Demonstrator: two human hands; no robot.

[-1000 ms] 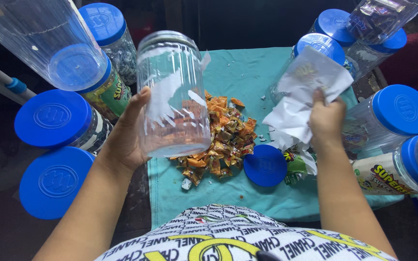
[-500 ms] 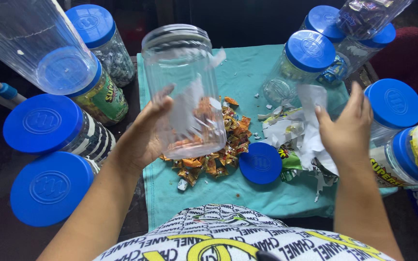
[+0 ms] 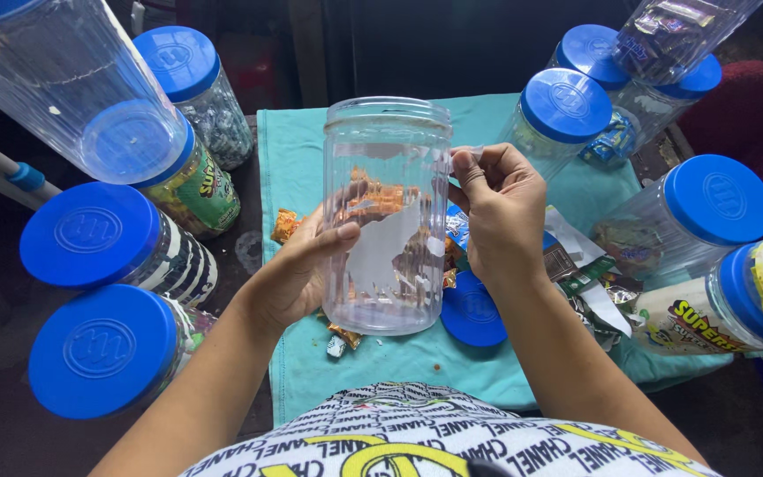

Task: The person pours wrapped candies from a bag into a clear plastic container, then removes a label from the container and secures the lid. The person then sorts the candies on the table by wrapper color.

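The left hand [image 3: 298, 269] cups an open clear jar [image 3: 388, 216] upright above the teal cloth [image 3: 417, 353]. The right hand [image 3: 498, 208] pinches a torn label strip [image 3: 470, 152] at the jar's upper side. A blue lid [image 3: 474, 309] lies beside it.

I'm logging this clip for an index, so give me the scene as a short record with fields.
setting: teal cloth ringed by blue-lidded jars
left hand: cups the clear jar from the side, holding it upright
right hand: pinches white label remnant at the jar's upper edge
jar: lidless, looks empty, torn label patches on its wall
under jar: orange wrappers piled on the cloth
loose lid: blue, flat on the cloth beside the jar
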